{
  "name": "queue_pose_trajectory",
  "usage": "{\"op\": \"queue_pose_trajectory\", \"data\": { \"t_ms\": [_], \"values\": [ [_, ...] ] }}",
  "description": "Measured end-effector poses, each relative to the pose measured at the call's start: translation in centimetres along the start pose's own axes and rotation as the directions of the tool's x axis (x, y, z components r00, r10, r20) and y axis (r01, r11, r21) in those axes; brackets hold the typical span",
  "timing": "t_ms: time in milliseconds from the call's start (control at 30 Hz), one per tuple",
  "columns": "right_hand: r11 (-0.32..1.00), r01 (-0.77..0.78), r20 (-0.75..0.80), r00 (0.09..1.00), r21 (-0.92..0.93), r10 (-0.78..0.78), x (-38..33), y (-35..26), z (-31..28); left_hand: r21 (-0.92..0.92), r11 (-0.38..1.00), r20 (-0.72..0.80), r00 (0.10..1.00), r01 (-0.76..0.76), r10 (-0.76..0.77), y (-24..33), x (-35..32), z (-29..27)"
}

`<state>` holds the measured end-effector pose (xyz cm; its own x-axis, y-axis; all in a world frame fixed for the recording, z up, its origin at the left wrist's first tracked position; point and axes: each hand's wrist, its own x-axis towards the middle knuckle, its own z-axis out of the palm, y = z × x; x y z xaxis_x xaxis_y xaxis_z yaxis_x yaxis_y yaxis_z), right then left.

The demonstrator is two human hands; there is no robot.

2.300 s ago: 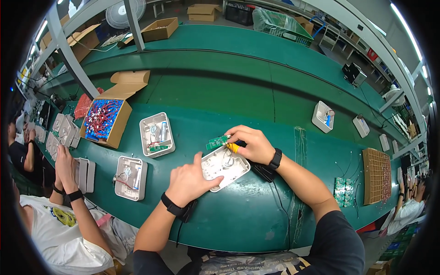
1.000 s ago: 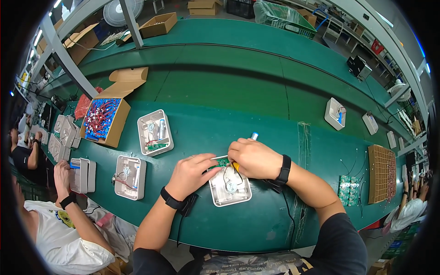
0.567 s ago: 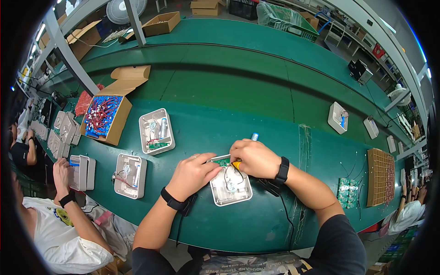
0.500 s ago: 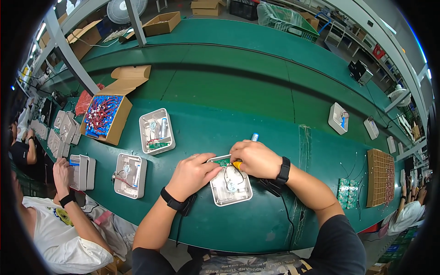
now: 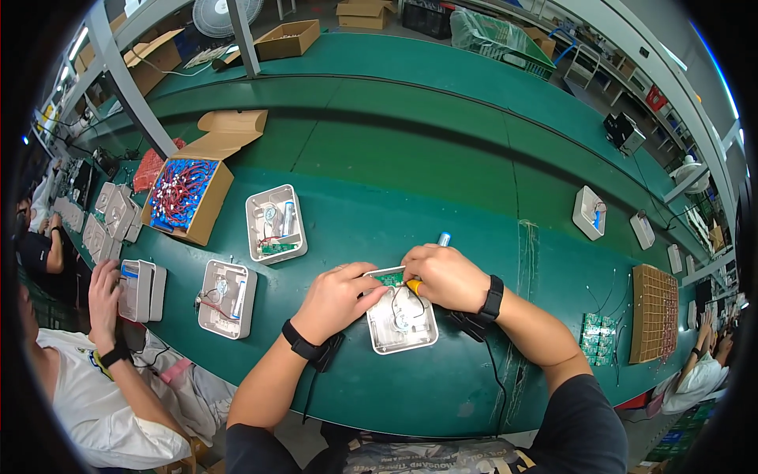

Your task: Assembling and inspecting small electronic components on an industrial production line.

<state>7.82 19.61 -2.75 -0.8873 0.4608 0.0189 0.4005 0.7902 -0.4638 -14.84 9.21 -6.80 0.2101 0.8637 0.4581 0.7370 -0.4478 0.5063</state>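
In from the table's [image 5: 474,395] near edge, about midway along: an open white housing [image 5: 384,336], its far corners covered by the two hands.
Circuit board [image 5: 390,280]: at the housing's far end; only a green strip shows.
Left hand [image 5: 339,296]: fingers bent side by side, thumb apart, over the far left corner; the tips are partly hidden, so I cannot tell whether they pinch the board.
Right hand [image 5: 444,278]: fingers curled closed on a yellow object [image 5: 414,287], mostly covered, its kind unclear.
Blue cylinder [image 5: 444,238]: pokes out beyond the right hand, its nearer end hidden.
Toward the table's left end: two open housings [image 5: 288,250] and a cardboard box [image 5: 212,207] of tangled red wires and blue pieces.
Toward the right end: green boards [image 5: 598,340] beside a brown gridded tray [image 5: 637,316]; its contents blur.
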Motion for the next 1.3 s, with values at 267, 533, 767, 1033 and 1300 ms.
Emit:
{"op": "queue_pose_trajectory", "data": {
  "t_ms": [267, 533, 767, 1033, 1300],
  "values": [
    [1.0, -0.019, 0.012, 1.0, 0.023, 0.019, 0.0, -0.2, -0.3, -0.007, 0.999, -0.007, 0.999, 0.034, -0.034, 0.0, -0.2, 0.2],
    [0.999, 0.01, 0.002, 1.0, 0.031, -0.01, 0.2, 0.6, -0.3, -0.03, 0.999, -0.014, 0.999, 0.034, -0.034, -0.1, 0.1, 0.2],
    [0.994, 0.017, -0.127, 0.992, 0.105, -0.003, 0.2, 1.0, -3.2, 0.022, 0.994, -0.068, 0.992, 0.104, -0.103, -0.3, 0.2, -0.2],
    [0.982, 0.043, -0.061, 0.997, -0.183, -0.055, -0.9, -1.5, -1.4, 0.048, 0.985, -0.118, 0.98, 0.167, -0.16, -0.2, 0.1, -0.3],
    [0.996, 0.075, -0.051, 0.996, -0.053, -0.078, -0.9, -2.1, -0.6, 0.068, 0.986, -0.123, 0.982, 0.153, -0.144, -0.5, 0.2, -0.2]
  ]
}}
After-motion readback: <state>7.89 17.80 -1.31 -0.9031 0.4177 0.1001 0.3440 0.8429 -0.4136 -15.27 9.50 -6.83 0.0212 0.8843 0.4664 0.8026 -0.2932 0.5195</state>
